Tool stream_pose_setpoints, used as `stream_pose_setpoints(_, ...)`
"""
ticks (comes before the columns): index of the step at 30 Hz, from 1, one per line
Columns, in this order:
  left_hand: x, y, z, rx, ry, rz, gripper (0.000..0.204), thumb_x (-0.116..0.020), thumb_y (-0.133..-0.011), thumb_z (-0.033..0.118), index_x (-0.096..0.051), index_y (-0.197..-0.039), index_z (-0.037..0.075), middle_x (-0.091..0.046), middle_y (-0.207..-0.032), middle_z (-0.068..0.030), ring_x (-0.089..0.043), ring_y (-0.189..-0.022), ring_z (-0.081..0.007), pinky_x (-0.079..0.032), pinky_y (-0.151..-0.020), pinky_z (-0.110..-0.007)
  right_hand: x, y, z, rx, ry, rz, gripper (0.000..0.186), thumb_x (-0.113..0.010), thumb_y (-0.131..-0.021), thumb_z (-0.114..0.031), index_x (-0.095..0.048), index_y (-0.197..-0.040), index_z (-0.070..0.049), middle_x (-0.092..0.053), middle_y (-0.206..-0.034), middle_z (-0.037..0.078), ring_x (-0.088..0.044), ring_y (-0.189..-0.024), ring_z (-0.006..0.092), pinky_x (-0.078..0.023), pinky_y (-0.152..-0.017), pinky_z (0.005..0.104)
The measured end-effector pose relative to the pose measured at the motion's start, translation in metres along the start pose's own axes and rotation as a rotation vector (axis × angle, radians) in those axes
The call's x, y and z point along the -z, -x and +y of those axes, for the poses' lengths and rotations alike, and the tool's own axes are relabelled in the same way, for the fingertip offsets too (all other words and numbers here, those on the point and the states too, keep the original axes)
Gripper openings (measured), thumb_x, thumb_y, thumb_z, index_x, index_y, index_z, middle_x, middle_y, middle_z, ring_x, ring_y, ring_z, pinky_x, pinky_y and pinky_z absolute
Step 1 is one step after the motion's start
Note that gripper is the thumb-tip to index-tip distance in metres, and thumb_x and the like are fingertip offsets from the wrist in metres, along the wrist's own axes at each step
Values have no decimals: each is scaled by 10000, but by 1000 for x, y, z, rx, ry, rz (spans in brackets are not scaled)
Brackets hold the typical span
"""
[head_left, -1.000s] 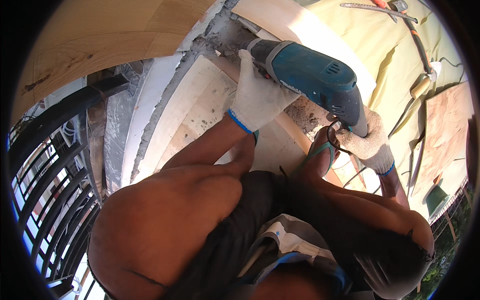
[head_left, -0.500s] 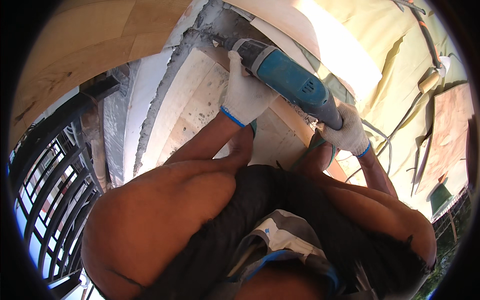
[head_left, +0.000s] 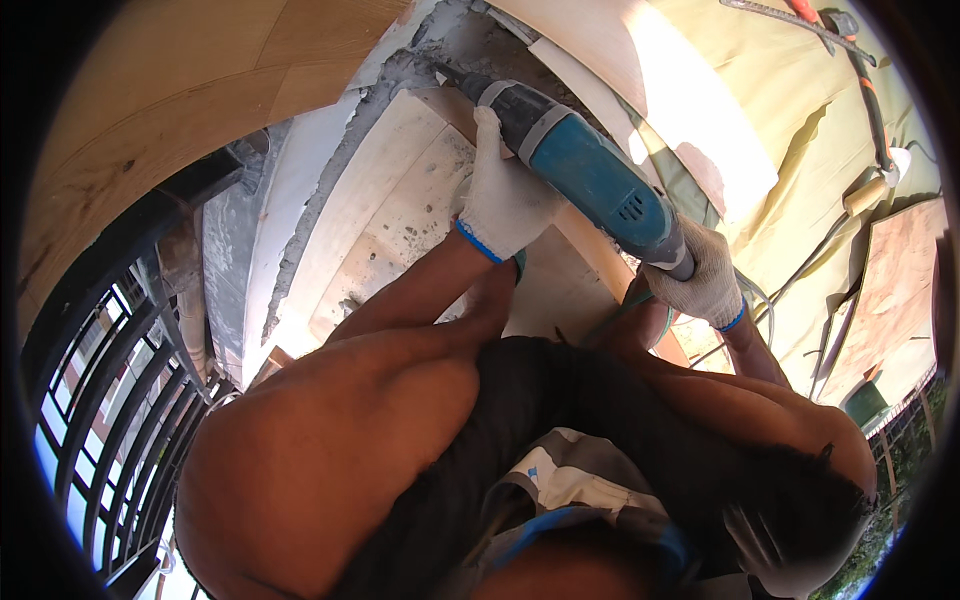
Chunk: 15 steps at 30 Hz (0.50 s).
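A teal and black rotary hammer drill slants across the upper middle, its tip pointing to the upper left at rough grey mortar. My left hand, in a white knit glove with a blue cuff, supports the drill's front part, thumb up along its near side; the other fingers are hidden beneath. Gloved likewise, my right hand is wrapped around the rear handle. The dark bit ends beside the mortar; whether it touches cannot be made out.
Wooden boards spattered with grey lie below the drill. A black metal railing stands at left. At right, a hammer, a cable and a plywood piece rest on a yellowish sheet. My bent knees flank the front.
The whole view has shifted slightly, bringing more of the hammer at the upper right into sight. Both hands keep their hold on the drill, which stays by the mortar.
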<state>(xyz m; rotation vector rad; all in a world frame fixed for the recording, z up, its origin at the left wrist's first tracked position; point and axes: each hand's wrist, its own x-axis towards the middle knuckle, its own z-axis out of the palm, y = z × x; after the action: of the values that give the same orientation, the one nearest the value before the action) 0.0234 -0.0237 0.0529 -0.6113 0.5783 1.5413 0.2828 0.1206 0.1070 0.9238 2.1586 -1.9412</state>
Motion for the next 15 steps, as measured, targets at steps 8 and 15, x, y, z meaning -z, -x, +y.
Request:
stream_pose_setpoints(8,5,-1,2,-4,44,71,1038,-434,-995,946,-568,-1564,89,-587,-1586,-145,-528,-1503,-326,-379,-1313,-542,-4,-3,-7,50,69,-1,651,-837,-802,-112,-715,-1440,-68,-808,-1147,158,-822,-1014,335,-639,-918,413)
stream_pose_setpoints(15,7,-1,3,-22,-62,14,1131,-369,-955,998,-560,-1593,84,-585,-1608,-163,-516,-1532,-368,-377,-1313,-577,-7,-14,-17,140,181,-1,612,-828,-815,-116,-722,-1416,-87,-790,-1090,166,-796,-979,398,-642,-879,449)
